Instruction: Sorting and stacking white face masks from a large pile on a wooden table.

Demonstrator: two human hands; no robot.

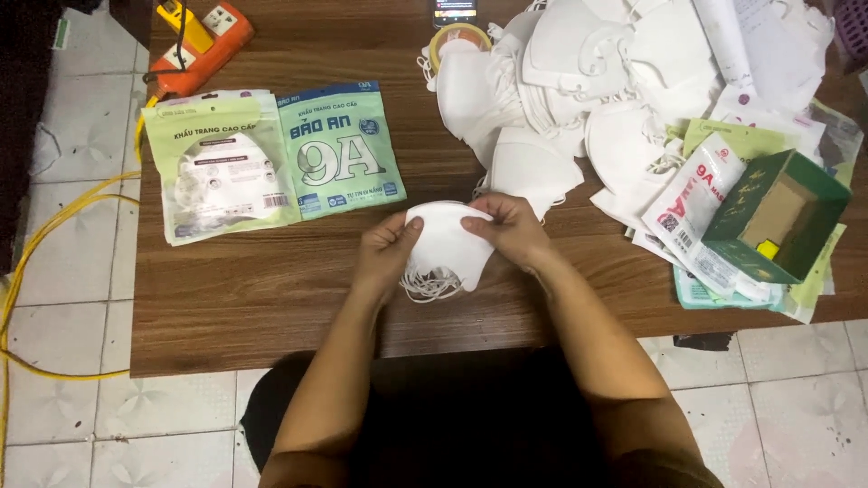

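Closest to the person, a folded white fabric face mask [448, 242] is held just above the near middle of the dark brown wooden table [262, 298], its white elastic loops [429, 286] dangling in a tangle below it. Of the packages, two flat pouches lie side by side on the left of the table: a pale green plastic pouch with a clear window showing a white mask [217, 167], and just right of it a teal-green pouch with large pale lettering [339, 149]. On the right edge sits a dark green cardboard box [778, 217], tilted with its open brown inside showing, resting on a spread of white-and-red printed sachets [692, 203] and pale green wrappers [737, 137].

The left hand [387, 248] grips the mask's left edge, fingers curled and pinching the fabric. The right hand [511, 230] pinches the upper right edge between thumb and bent fingers. Both forearms reach in from the bottom of the view, over the table's near edge.

Farther back, a loose heap of white face masks [579, 81] fills the upper right of the table, near the held mask but apart from it. A roll of yellowish tape [458, 38] lies at the far edge, beside a dark phone [454, 11]. At the far left corner rests an orange power strip [201, 45], and a yellow cable [54, 212] runs over the pale tiled floor [72, 380].
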